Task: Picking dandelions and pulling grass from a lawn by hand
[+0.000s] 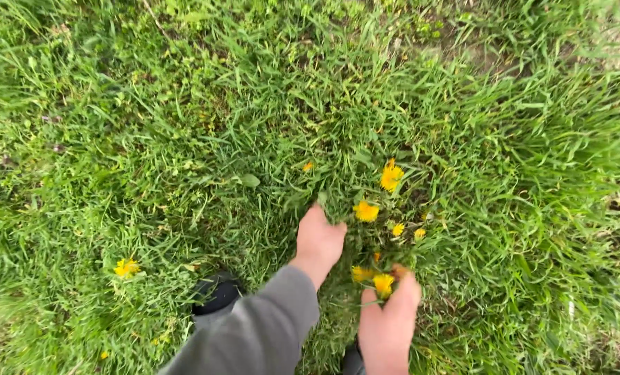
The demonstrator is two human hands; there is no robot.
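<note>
The left hand (318,239), in a grey sleeve (261,326), is reaching into the grass (185,139) with fingers curled down, closing near a dandelion bloom (366,211) just beyond its knuckles; whether it is gripping a stem I cannot tell. The right hand (390,319) is pinching shut on picked dandelions (383,282), holding the heads upward, probably so they are not crushed. More blooms (392,176) are standing farther ahead.
</note>
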